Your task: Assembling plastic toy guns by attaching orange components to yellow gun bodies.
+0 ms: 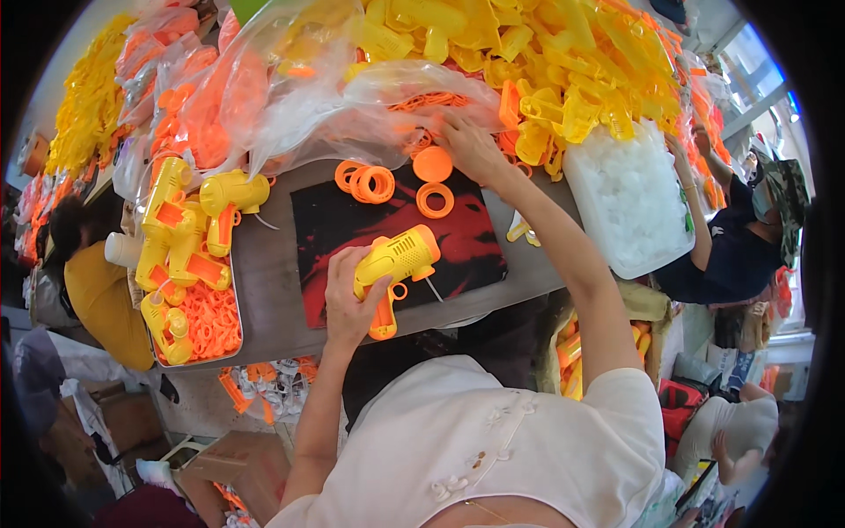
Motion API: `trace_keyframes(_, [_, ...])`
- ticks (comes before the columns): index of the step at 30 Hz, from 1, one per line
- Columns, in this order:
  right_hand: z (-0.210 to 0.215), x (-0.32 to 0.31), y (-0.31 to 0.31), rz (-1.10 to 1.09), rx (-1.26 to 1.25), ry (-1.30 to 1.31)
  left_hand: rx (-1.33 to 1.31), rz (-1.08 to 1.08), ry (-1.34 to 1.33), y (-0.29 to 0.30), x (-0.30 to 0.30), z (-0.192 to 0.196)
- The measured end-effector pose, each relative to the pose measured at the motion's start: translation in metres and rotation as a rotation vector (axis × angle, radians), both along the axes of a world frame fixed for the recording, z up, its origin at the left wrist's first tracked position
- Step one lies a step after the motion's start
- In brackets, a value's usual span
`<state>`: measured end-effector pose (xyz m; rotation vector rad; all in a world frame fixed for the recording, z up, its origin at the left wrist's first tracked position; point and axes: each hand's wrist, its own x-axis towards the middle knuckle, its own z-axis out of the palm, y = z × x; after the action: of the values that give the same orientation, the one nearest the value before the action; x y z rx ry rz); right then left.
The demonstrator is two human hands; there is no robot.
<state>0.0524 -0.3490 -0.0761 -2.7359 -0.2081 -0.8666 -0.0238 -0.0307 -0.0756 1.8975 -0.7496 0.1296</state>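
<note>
My left hand (346,295) is closed round a yellow toy gun (398,261) with an orange front rim, an orange grip piece and a thin white wire hanging below. It holds the toy above a black and red mat (326,220). Farther off, my right hand (471,151) reaches to the edge of a clear plastic bag (308,106) among small orange parts. Its fingers are bent together; what they grip, if anything, is hidden. Close by lie an orange disc (432,165), a loose orange ring (435,201) and several overlapping orange rings (371,184).
Yellow toy guns (172,220) are piled by a tray of orange pieces (211,319) on the left. A big heap of yellow shells (563,62) covers the back. On the right stands a white tub (629,198) of translucent parts; beyond it, a co-worker (735,229) reaches in.
</note>
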Motion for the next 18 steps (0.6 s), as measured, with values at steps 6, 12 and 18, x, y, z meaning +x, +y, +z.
trace_keyframes(6, [0.013, 0.035, -0.028, -0.196, 0.089, 0.043, 0.025, -0.01, 0.002, 0.001, 0.001, -0.003])
trace_keyframes(12, [0.025, 0.075, -0.014, -0.362, -0.399, 0.386, 0.03, 0.01, 0.003, 0.002, -0.001, -0.003])
trace_keyframes(18, [0.005, 0.091, -0.025, -0.325, -0.821, 0.203, 0.017, 0.015, 0.038, 0.003, 0.0, -0.002])
